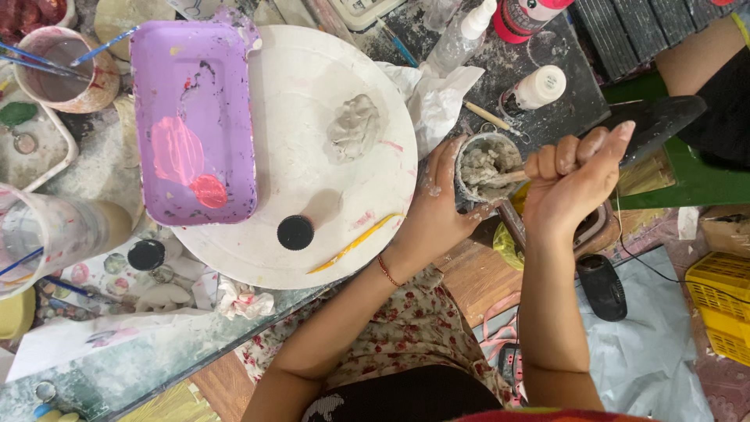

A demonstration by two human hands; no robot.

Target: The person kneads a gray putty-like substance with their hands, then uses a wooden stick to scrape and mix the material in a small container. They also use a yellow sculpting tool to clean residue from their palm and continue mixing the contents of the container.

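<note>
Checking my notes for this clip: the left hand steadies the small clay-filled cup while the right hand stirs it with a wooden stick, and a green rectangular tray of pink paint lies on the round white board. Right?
Not quite. The head view shows the rectangular plastic tray is purple, not green. The rest holds: left hand on the small clay-filled cup, right hand gripping the wooden stick, tray on the round white board.

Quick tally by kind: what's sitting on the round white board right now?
Purple tray: 1
Grey clay lump: 1
Black cap: 1
Yellow modelling tool: 1
Total: 4, all on the round white board.

Paint-smeared glass table (pixel 156 359) over wooden floor (pixel 476 273).
</note>
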